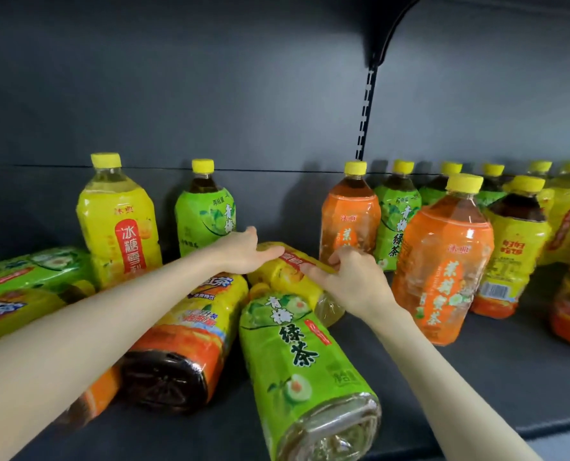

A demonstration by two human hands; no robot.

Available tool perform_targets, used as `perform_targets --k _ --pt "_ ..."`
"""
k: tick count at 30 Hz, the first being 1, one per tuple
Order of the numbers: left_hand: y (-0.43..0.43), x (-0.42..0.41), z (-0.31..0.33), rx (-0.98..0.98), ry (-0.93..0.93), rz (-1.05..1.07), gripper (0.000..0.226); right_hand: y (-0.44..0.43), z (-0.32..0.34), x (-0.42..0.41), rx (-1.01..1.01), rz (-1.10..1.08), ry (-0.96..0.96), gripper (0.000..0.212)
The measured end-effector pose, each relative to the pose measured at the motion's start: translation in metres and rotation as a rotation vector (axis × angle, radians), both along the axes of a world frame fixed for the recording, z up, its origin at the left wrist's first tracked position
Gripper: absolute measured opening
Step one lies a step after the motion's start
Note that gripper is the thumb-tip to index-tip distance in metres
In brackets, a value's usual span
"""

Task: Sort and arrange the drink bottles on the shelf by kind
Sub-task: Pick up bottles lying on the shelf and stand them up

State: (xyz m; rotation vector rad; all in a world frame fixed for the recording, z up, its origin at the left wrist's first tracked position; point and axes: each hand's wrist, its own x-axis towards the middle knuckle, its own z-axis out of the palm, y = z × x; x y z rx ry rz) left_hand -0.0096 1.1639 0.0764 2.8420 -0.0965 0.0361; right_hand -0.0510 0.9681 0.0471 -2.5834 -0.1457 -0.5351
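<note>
- The lying green bottle is nearest, its base toward the near shelf edge. Its cap end seems to touch the bottle being handled, so that one should be lifted up and away, not dragged, or this one may roll.
- Just left of it lies a dark-tea bottle under the left forearm; keeping the arm raised avoids nudging it.
- The lying yellow bottle, mid-shelf, is the one in hand. It has a yellow wrap with a red label band and pale clear liquid at its base, which points near and right.
- The right hand curls its fingers onto the label band and pinches it. The film looks slippery, so a fuller grasp round the body would be safer.
- The left hand rests fairly straight fingers on the far upper side, steadying it.
- Far left stands a matching yellow bottle with free space beside it; that looks like the right spot to set this one upright.
- A standing green bottle is just behind the hands and could be knocked.
</note>
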Motion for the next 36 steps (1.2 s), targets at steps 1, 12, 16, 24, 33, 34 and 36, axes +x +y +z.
perform_targets --k 1,12,16,24,33,34,36 --pt "-0.002 0.001 0.001 0.007 0.018 -0.007 0.088 0.001 0.000 0.000 -0.022 -0.021 0.008 0.063" --pt "-0.011 0.008 -0.008 -0.120 0.026 0.008 0.079 -0.010 -0.008 -0.003 0.154 0.057 0.238 0.072" --pt "-0.010 0.007 -0.003 -0.299 -0.034 0.010 0.072 -0.014 -0.006 -0.006 0.233 0.063 0.175 0.069" --pt "-0.008 -0.014 0.033 -0.573 -0.376 -0.065 0.080 -0.013 0.006 -0.012 0.417 0.200 -0.062 0.057" --pt "0.007 -0.040 0.060 -0.584 -0.686 -0.230 0.085 0.019 0.023 0.012 0.558 0.510 0.074 0.084" --pt "0.008 -0.040 0.059 -0.580 -0.699 -0.248 0.084 0.022 0.025 0.015 0.541 0.515 0.069 0.085" --pt "0.010 -0.038 0.059 -0.567 -0.707 -0.273 0.083 0.029 0.027 0.020 0.528 0.504 0.061 0.084"
